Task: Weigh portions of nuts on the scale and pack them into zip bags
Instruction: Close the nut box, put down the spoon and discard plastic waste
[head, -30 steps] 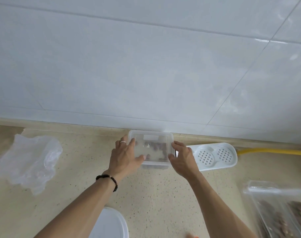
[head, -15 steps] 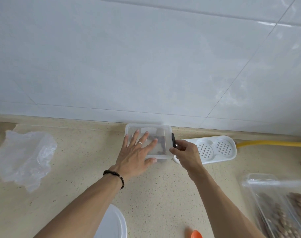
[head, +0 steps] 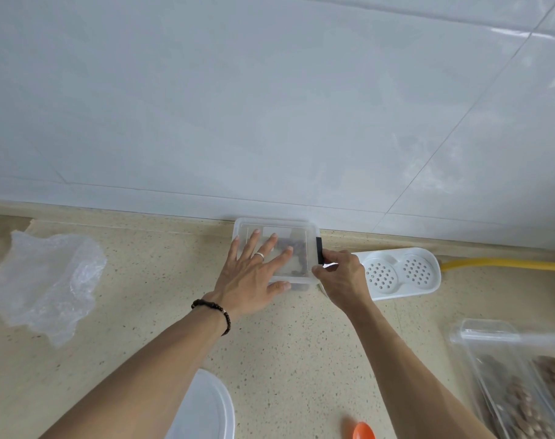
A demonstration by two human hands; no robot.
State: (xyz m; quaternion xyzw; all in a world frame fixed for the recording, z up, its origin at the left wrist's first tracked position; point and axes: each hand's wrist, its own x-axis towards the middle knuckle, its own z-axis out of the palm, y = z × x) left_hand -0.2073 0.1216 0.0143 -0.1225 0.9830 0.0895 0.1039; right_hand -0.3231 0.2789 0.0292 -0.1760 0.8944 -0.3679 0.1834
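Note:
A clear plastic box (head: 296, 231) with a lid and a few dark nuts inside stands on the counter against the wall. My left hand (head: 254, 277) lies flat on its lid, fingers spread. My right hand (head: 341, 277) pinches the black latch (head: 319, 250) on the box's right side. Clear zip bags (head: 517, 381) holding brown nuts lie at the lower right. No scale can be made out.
A crumpled clear plastic bag (head: 44, 280) lies at the left. A white perforated holder (head: 399, 272) sits right of the box, with a yellow hose (head: 504, 264) behind it. A white round lid (head: 203, 410) and an orange scoop (head: 363, 431) are at the bottom edge.
My left hand went from gripping the box's side to lying flat on the lid. My right hand moved to the black latch on the right side.

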